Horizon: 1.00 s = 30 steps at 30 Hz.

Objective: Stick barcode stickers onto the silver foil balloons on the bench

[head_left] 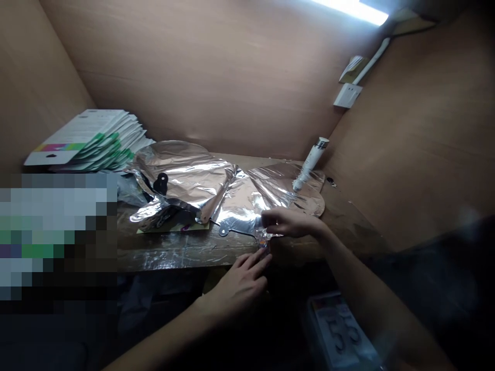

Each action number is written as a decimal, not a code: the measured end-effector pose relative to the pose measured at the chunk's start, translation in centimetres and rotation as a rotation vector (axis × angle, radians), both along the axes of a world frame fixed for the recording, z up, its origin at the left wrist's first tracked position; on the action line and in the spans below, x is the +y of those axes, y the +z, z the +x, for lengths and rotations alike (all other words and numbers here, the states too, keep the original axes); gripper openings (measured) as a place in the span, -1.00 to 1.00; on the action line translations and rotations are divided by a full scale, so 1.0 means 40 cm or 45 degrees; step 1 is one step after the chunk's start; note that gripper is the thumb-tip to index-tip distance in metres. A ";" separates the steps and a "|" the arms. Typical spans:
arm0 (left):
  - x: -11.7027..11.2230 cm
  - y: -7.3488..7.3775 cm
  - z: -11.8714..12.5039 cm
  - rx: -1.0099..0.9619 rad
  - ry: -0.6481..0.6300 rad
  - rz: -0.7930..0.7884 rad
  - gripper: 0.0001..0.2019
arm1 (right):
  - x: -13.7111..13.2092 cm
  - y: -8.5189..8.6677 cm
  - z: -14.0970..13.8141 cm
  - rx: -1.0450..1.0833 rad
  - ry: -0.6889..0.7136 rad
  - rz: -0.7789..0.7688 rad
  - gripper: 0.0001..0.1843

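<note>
A shiny, copper-toned foil balloon (242, 198) lies flat and creased across the wooden table, with a small tab (223, 230) at its near edge. My left hand (245, 273) rests at the table's front edge, its fingers stretched forward. They touch a small clear piece with an orange mark (262, 242), too small to identify. Above the balloon's near edge, my right hand (292, 223) has its fingers curled in. Whatever they may grip is hidden. Left of my hands, more folded foil (180, 178) has a dark tab (161, 183) on top.
A stack of printed cards (95, 136) leans at the back left. A white tube with a silver cap (312, 159) lies on the foil at right. Brown board walls (193, 67) enclose the table, with a socket (348, 96) at right. Below is a package marked 55 (342, 330).
</note>
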<state>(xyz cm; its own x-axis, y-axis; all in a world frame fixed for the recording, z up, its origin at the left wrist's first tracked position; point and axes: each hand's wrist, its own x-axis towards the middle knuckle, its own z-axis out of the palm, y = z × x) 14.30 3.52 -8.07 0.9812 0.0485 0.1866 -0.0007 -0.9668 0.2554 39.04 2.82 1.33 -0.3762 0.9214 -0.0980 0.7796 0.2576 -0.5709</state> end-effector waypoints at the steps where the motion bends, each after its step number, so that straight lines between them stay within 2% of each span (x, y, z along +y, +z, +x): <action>1: -0.003 -0.007 0.001 -0.003 0.007 0.034 -0.85 | 0.024 -0.008 -0.003 -0.091 0.036 -0.048 -0.94; 5: -0.009 -0.005 -0.004 -0.006 0.014 0.092 -0.86 | 0.082 -0.038 -0.024 -0.282 0.200 -0.175 -0.87; 8: -0.009 0.000 -0.005 -0.001 0.008 0.098 -0.87 | 0.103 -0.049 -0.029 -0.383 0.316 -0.183 -0.82; 14: -0.008 -0.021 0.000 -0.020 0.011 0.115 -0.84 | 0.138 -0.054 -0.036 -0.406 0.416 -0.272 -0.75; 16: -0.008 -0.028 0.001 -0.020 0.010 0.104 -0.85 | 0.146 -0.050 -0.035 -0.414 0.383 -0.310 -0.73; 19: -0.002 -0.026 0.000 -0.007 0.000 0.043 -0.88 | 0.138 -0.037 -0.015 -0.546 0.133 -0.266 -0.61; 21: 0.006 -0.016 -0.003 0.015 -0.007 -0.095 -0.93 | 0.102 -0.027 0.004 -0.641 -0.104 -0.163 -0.52; 23: 0.015 0.002 -0.005 -0.025 0.041 -0.359 -0.89 | 0.031 -0.027 0.011 -0.547 -0.329 0.028 -0.55; 25: 0.024 0.027 -0.004 -0.150 0.157 -0.656 -0.85 | -0.070 -0.045 -0.004 -0.171 -0.468 0.210 -0.60; 26: 0.029 0.043 0.001 -0.217 0.214 -0.772 -0.81 | -0.125 -0.062 -0.019 0.134 -0.421 0.155 -0.57; 27: 0.035 0.062 0.010 -0.263 0.252 -0.854 -0.78 | -0.180 -0.084 -0.037 0.397 -0.370 0.056 -0.45; 28: 0.042 0.082 0.025 -0.266 0.256 -0.911 -0.78 | -0.232 -0.109 -0.055 0.568 -0.409 0.004 -0.42; 30: 0.062 0.122 0.079 -0.208 0.228 -0.978 -0.79 | -0.317 -0.160 -0.083 0.802 -0.690 0.001 -0.62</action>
